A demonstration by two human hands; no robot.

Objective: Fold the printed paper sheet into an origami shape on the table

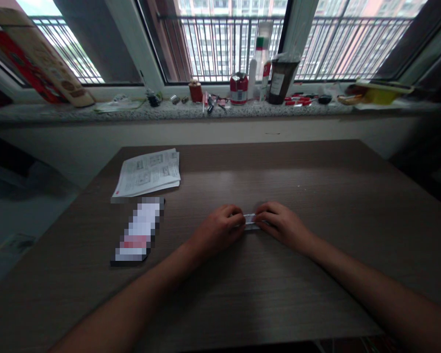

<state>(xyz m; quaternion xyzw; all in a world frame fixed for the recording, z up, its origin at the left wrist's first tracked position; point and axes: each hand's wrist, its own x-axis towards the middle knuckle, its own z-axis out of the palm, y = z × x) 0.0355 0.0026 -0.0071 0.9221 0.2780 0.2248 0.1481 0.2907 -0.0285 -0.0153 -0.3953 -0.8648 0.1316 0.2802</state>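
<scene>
Between my two hands is a small whitish strip (250, 220), perhaps folded paper; most of it is covered by fingers, so its kind is unclear. My left hand (222, 228) grips its left end with the fingers curled together. At the right end, the fingers of my right hand (281, 224) close on it in the same way. Both hands rest low over the middle of the brown table (316, 181). To the left of my left hand lies a phone (137, 233) with its screen blurred out.
Printed sheets (149, 171) lie at the table's back left. Beyond the table, the stone windowsill (125, 115) carries a red can (238, 89), a dark cup (279, 83), a small brown-red container (195, 91), red-handled tools (297, 101) and a yellow item (380, 94).
</scene>
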